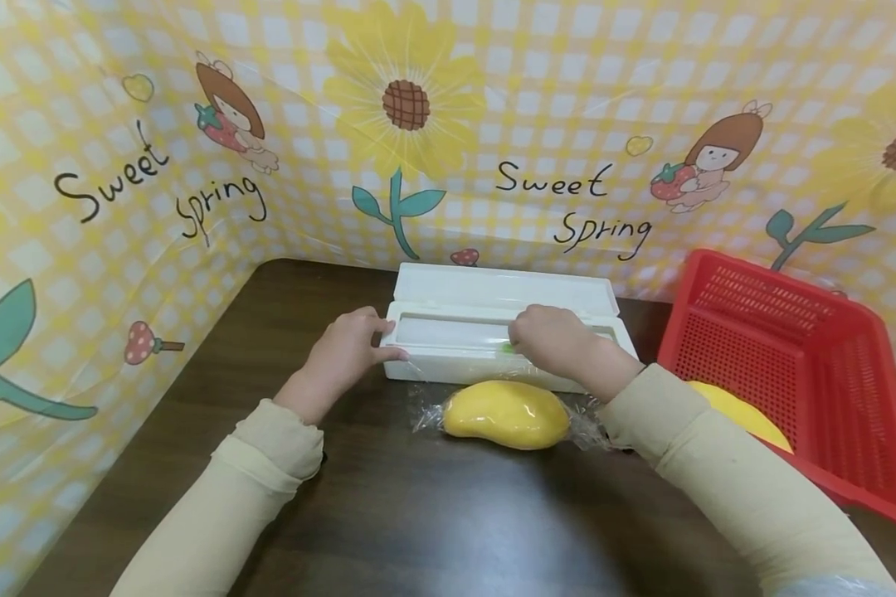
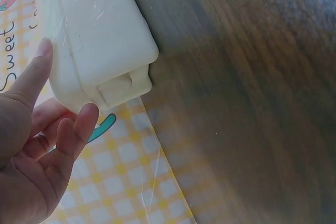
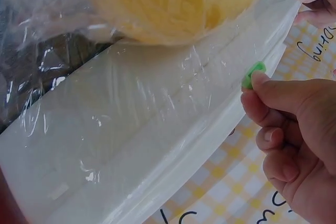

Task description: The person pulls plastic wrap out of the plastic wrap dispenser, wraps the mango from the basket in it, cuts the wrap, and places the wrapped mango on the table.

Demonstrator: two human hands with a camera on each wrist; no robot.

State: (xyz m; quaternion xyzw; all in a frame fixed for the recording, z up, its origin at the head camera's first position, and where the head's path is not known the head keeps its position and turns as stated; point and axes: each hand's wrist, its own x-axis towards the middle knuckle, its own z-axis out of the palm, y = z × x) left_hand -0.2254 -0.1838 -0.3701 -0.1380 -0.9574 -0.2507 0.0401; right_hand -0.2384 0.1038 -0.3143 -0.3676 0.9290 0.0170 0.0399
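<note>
A long white cling film dispenser [image 1: 448, 365] lies on the table with its lid [image 1: 504, 286] tipped back. My left hand [image 1: 343, 352] grips its left end, the thumb on the front edge. At the dispenser's upper edge, right of the middle, my right hand [image 1: 556, 340] pinches a small green slide cutter [image 3: 253, 75] between thumb and forefinger. Clear cling film [image 3: 105, 108] runs over the dispenser's front. In front of it a yellow mango [image 1: 504, 414] lies on the table under the film, which bunches at both its ends.
To the right stands a red perforated basket [image 1: 866, 390] with a yellow thing [image 1: 747, 414] in it, partly behind my right sleeve. A yellow checked cloth [image 1: 448, 166] with printed flowers hangs behind and to the left of the dark wooden table [image 1: 388, 514].
</note>
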